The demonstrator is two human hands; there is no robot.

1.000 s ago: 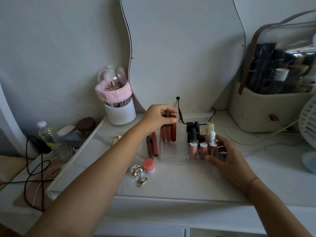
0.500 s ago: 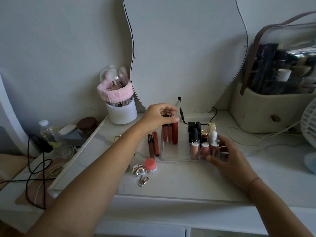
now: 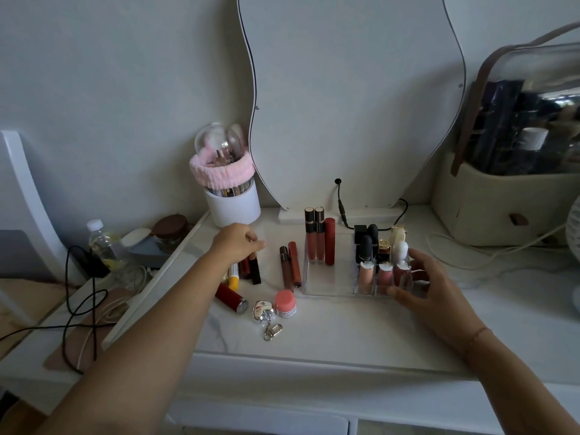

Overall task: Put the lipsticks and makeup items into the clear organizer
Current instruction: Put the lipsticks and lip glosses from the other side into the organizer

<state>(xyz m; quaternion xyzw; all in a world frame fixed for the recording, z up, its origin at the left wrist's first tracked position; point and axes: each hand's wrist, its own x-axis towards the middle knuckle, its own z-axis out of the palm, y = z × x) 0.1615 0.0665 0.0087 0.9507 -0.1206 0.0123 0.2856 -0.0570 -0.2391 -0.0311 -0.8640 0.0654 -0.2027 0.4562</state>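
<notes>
The organizer [image 3: 329, 285] is a clear plastic tray standing on the bench [image 3: 329, 334] toward its back edge, just in front of the mirror [image 3: 351, 98]. Its left compartment holds three tall tubes [image 3: 319, 237] upright against the back wall: two gloss tubes with dark gold-banded caps and one plain red tube. The right-hand cells hold black-capped lipsticks [image 3: 365, 246], a white bottle [image 3: 401, 251] and, in the front row, three short pinkish glosses [image 3: 384, 276], all standing upright.

The right hand [image 3: 423, 284] rests against the organizer's right front corner, fingers loosely spread, thumb at the front wall and fingertips along the right side.

The left hand [image 3: 235, 246] hovers over a cluster of loose items [image 3: 248, 270] near the bench's left edge, its fingers curled and bunched together; whether they pinch anything cannot be told. Below it lie a yellow tube, dark tubes and a black stick, their long axes running roughly front to back.

Two gloss tubes [image 3: 290, 268] lie flat just left of the organizer, side by side, caps toward the back. A red lipstick [image 3: 229, 297] lies diagonally nearer the front, beside a keychain [image 3: 265, 315] and a pink jar [image 3: 285, 303].
</notes>
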